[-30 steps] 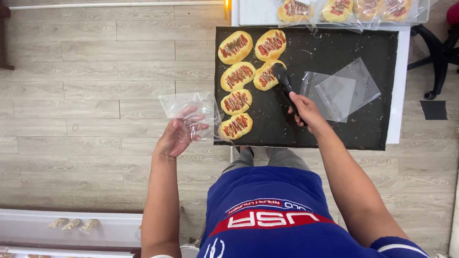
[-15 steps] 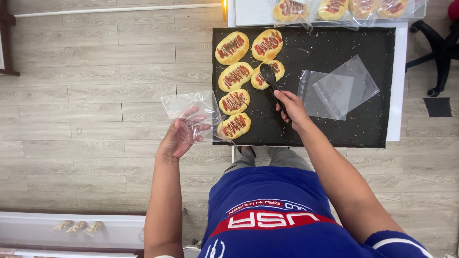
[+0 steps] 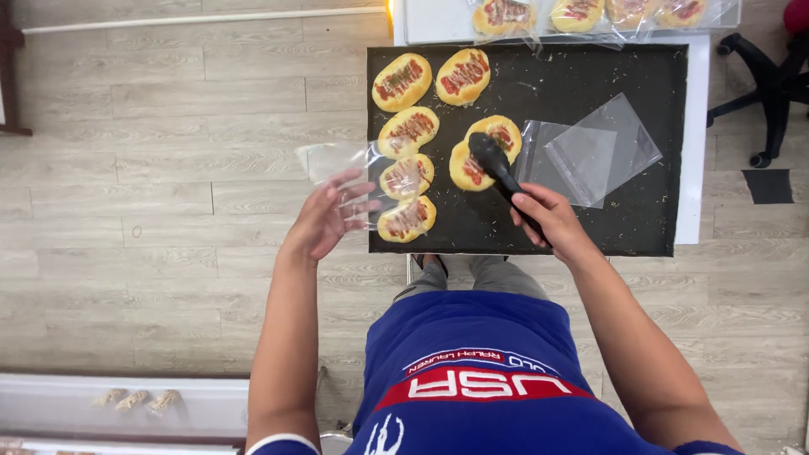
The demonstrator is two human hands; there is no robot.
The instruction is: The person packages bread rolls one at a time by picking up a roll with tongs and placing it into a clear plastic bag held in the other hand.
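Two hands in view from the head camera. My right hand is clamped around the handle of black tongs, whose tip sits on the nearest bun of the right column, a yellow oval bun with red and brown topping; I cannot tell whether the tong arms actually grip it. That bun lies just ahead and left of my right hand, on the black tray. My left hand is off the tray's left edge, fingers spread loosely, pinching a clear plastic bag that hangs over the wooden floor and reaches toward the tray. Five more buns on the tray: three in a column by the left edge, two at the far end. Loose clear bags lie on the tray just right of the tongs. Bagged buns sit on the white surface beyond the tray
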